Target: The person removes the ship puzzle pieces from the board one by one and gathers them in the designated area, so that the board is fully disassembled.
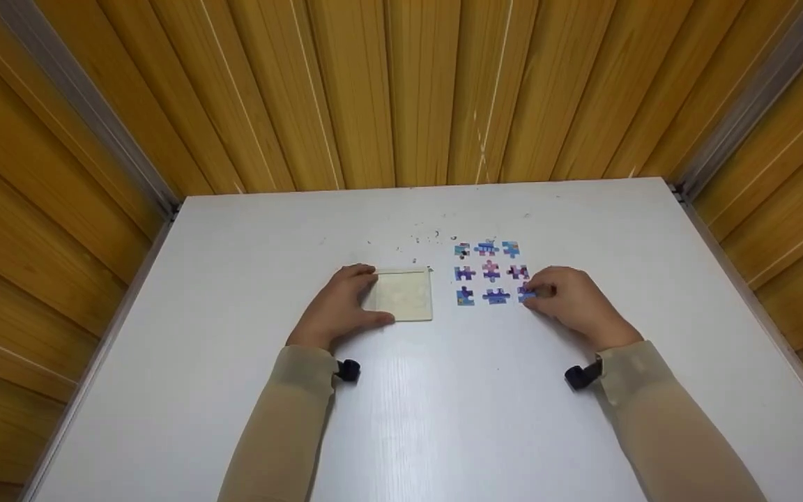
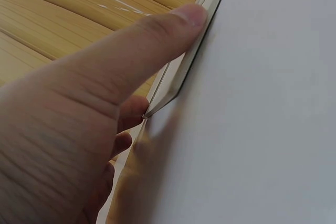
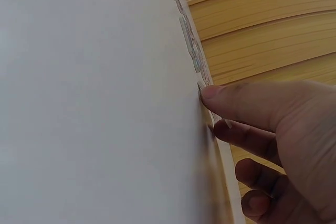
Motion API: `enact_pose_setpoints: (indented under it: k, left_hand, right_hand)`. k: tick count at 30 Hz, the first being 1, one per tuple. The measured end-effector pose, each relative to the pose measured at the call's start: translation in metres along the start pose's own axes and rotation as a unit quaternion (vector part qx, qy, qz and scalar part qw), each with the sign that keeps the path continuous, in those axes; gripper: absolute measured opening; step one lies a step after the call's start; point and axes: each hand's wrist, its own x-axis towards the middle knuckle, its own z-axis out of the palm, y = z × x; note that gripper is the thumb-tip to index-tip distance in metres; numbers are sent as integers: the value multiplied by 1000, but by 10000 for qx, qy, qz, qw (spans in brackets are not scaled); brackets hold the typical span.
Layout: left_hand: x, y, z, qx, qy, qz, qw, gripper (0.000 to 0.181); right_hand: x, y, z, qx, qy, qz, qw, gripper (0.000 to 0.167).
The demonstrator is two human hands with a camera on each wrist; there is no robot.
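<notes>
A shallow square cream puzzle tray (image 1: 403, 297) lies flat on the white table. My left hand (image 1: 335, 307) grips its left end, thumb on the near edge and fingers at the far edge; the tray's edge (image 2: 181, 74) shows under the thumb in the left wrist view. To the right of the tray, several blue, purple and pink jigsaw pieces lie apart in three rows of three. My right hand (image 1: 578, 307) pinches the near right jigsaw piece (image 1: 525, 295) between thumb and index finger, partly covering it. The middle jigsaw piece (image 1: 490, 270) is mostly pink.
Small dark crumbs (image 1: 436, 233) are scattered on the white table (image 1: 401, 404) beyond the tray and pieces. Wood-patterned panels (image 1: 415, 90) stand behind the table and at both sides. A black wrist camera (image 1: 349, 370) sits on the left wrist, another (image 1: 578, 377) on the right.
</notes>
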Motion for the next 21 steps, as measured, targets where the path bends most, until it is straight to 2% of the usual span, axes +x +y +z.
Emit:
enact_pose_setpoints:
  k: [13,21]
  left_hand:
    - [1,-3,1,-174,-10,18,9998,99]
    - [2,-3,0,-123,-40,40,9999,99]
  right_hand:
    - [1,1,-1,-11,-95,-171,9998,21]
    - [1,0,0,30,-61,-211,9998,20]
